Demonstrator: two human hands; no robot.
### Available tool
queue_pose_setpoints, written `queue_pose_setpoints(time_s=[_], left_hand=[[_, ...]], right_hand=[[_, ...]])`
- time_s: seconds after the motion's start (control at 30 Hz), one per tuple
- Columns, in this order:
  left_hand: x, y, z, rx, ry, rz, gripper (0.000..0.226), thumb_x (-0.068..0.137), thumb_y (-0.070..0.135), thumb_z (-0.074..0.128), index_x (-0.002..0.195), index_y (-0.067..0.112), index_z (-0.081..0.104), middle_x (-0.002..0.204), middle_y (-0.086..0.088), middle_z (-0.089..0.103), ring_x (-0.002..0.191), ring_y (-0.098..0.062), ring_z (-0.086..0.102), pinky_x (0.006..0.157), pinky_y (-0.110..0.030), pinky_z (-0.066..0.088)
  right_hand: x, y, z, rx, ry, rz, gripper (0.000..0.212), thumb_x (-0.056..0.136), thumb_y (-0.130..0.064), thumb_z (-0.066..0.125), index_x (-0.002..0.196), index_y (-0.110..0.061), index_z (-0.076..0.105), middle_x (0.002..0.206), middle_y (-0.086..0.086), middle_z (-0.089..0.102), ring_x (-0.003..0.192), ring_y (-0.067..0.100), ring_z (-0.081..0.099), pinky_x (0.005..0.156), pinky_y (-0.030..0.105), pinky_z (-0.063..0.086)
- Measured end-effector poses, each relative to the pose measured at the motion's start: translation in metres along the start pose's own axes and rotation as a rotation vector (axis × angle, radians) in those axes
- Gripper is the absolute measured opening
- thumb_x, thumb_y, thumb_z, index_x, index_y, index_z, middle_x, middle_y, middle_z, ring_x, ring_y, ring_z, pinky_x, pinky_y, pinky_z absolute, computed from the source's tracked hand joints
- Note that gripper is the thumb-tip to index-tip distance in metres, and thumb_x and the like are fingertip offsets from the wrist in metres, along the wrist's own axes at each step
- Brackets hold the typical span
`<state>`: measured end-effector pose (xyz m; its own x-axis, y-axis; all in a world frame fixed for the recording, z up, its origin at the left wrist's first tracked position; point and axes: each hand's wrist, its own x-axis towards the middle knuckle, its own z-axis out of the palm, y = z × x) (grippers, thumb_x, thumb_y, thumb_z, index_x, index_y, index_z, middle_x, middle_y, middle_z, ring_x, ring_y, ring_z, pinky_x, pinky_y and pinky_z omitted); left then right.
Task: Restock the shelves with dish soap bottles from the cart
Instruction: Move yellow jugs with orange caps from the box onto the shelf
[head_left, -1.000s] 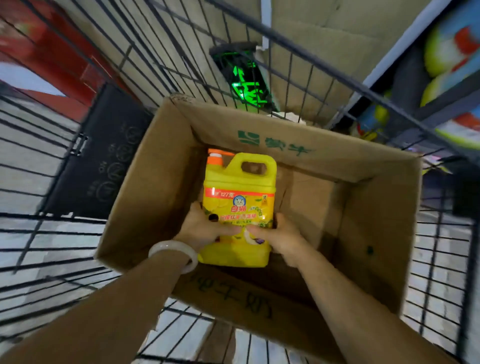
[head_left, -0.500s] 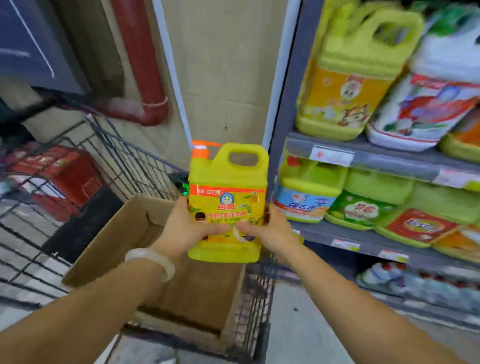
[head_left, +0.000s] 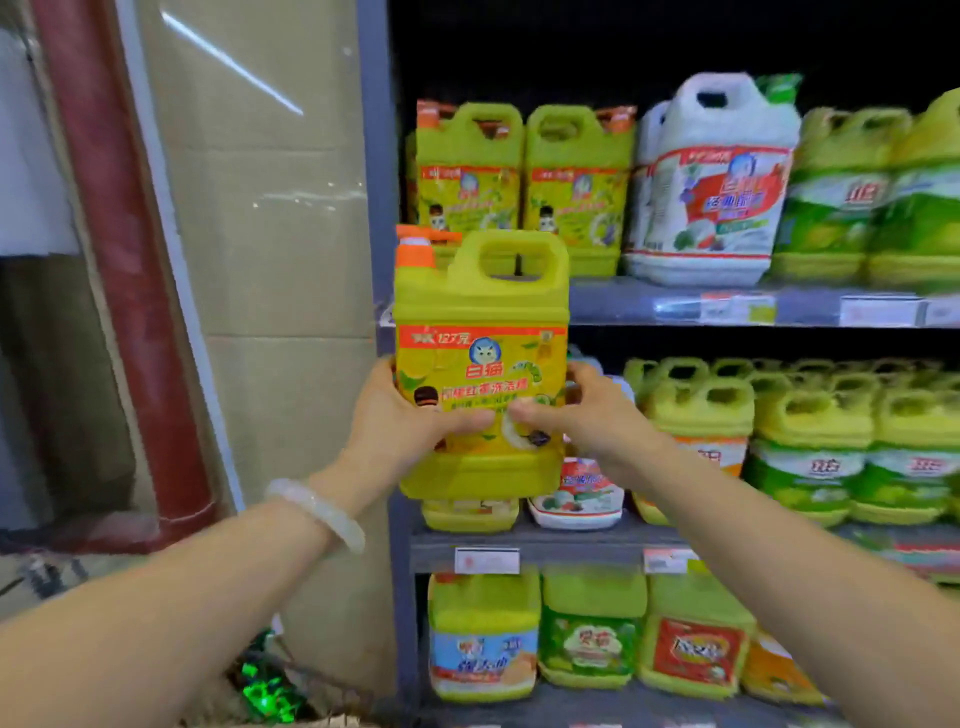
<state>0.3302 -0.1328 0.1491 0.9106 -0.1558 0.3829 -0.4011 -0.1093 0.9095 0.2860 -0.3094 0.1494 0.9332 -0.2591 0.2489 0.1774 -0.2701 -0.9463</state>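
Grey shelves (head_left: 623, 301) packed with jugs stand beside a tan wall (head_left: 270, 260).

Glossy yellow plastic dish soap bottle (head_left: 480, 364)

Bottle (head_left: 480, 364) between both hands, before shelves (head_left: 675, 304), pillar (head_left: 270, 260) left.

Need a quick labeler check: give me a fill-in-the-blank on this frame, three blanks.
1. The yellow bottle is held by ____ hands.
2. Its cap is coloured ____.
3. The bracelet sits on the ____ wrist.

Missing words: both; orange; left
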Motion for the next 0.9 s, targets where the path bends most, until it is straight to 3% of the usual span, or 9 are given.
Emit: queue_pose_setpoints(time_s=[0.13,0.23,0.33,0.43,0.5,0.6,0.67,0.77,0.9], left_hand=[[0.055,0.058,0.013,0.020,-0.002,0.151,0.059,0.051,0.023,0.092,0.096,0.022,0.054,0.085,0.014,0.059,0.081,-0.003,0.063,0.072,-0.020,0.055],[0.098,0.093,0.022,0.032,0.008,0.212,0.077,0.040,0.042,0.093,0.106,0.024,0.057,0.105,0.007,0.065,0.100,-0.015,0.063,0.089,-0.039,0.053],[0.135,0.120,0.032,0.038,-0.003,0.251,0.084,0.046,0.040,0.092,0.119,0.018,0.056,0.112,0.005,0.065,0.103,-0.016,0.063,0.092,-0.039,0.052],[0.168,0.133,0.044,-0.006,-0.029,0.279,0.059,0.059,0.028,0.089,0.106,0.021,0.054,0.100,0.009,0.063,0.094,-0.011,0.060,0.085,-0.029,0.050],[0.186,0.130,0.052,-0.004,-0.033,0.281,0.060,0.056,0.028,0.090,0.105,0.019,0.057,0.100,0.009,0.065,0.094,-0.010,0.062,0.086,-0.029,0.051],[0.210,0.118,0.060,0.010,-0.013,0.249,0.093,0.037,0.044,0.092,0.119,0.019,0.058,0.111,0.004,0.068,0.103,-0.015,0.064,0.094,-0.041,0.052],[0.220,0.103,0.065,0.033,-0.008,0.218,0.088,0.046,0.038,0.092,0.123,0.019,0.055,0.115,0.003,0.067,0.107,-0.017,0.062,0.096,-0.041,0.050],[0.227,0.084,0.071,0.050,0.015,0.197,0.087,0.051,0.035,0.091,0.126,0.018,0.050,0.116,0.004,0.064,0.108,-0.017,0.060,0.095,-0.040,0.050],[0.230,0.068,0.069,0.118,-0.028,0.236,0.085,0.060,0.029,0.086,0.131,0.021,0.041,0.114,0.009,0.058,0.103,-0.011,0.056,0.091,-0.030,0.047]], right_hand=[[0.038,-0.062,-0.037,-0.047,0.065,-0.077,0.070,0.060,-0.035,0.086,0.119,-0.015,0.055,0.113,0.006,0.067,0.101,0.025,0.066,0.085,0.049,0.055],[0.069,-0.102,-0.058,-0.033,0.064,-0.142,0.052,0.073,-0.022,0.079,0.119,-0.014,0.056,0.115,0.006,0.067,0.099,0.023,0.066,0.083,0.047,0.056],[0.100,-0.131,-0.071,-0.031,0.093,-0.175,0.042,0.077,-0.020,0.076,0.114,-0.018,0.055,0.114,0.003,0.066,0.099,0.021,0.065,0.082,0.045,0.055],[0.130,-0.143,-0.080,-0.056,0.092,-0.229,0.040,0.083,-0.020,0.070,0.119,-0.017,0.052,0.102,-0.004,0.060,0.077,0.006,0.058,0.055,0.021,0.048],[0.151,-0.141,-0.085,-0.045,0.088,-0.247,0.046,0.084,-0.019,0.068,0.126,-0.013,0.050,0.103,-0.003,0.056,0.076,0.006,0.054,0.048,0.016,0.039],[0.179,-0.129,-0.085,-0.040,0.101,-0.236,0.052,0.082,-0.018,0.072,0.129,-0.011,0.051,0.111,0.000,0.059,0.096,0.014,0.056,0.057,0.020,0.043],[0.196,-0.115,-0.081,-0.036,0.112,-0.225,0.055,0.077,-0.020,0.076,0.127,-0.011,0.053,0.120,0.003,0.063,0.105,0.019,0.060,0.076,0.033,0.053],[0.215,-0.092,-0.080,-0.021,0.085,-0.220,0.053,0.074,-0.021,0.079,0.121,-0.013,0.056,0.120,0.006,0.064,0.110,0.024,0.061,0.097,0.045,0.049],[0.218,-0.074,-0.080,-0.118,0.136,-0.311,0.059,0.079,-0.032,0.073,0.130,-0.016,0.049,0.124,-0.002,0.058,0.112,0.015,0.055,0.099,0.035,0.045]])
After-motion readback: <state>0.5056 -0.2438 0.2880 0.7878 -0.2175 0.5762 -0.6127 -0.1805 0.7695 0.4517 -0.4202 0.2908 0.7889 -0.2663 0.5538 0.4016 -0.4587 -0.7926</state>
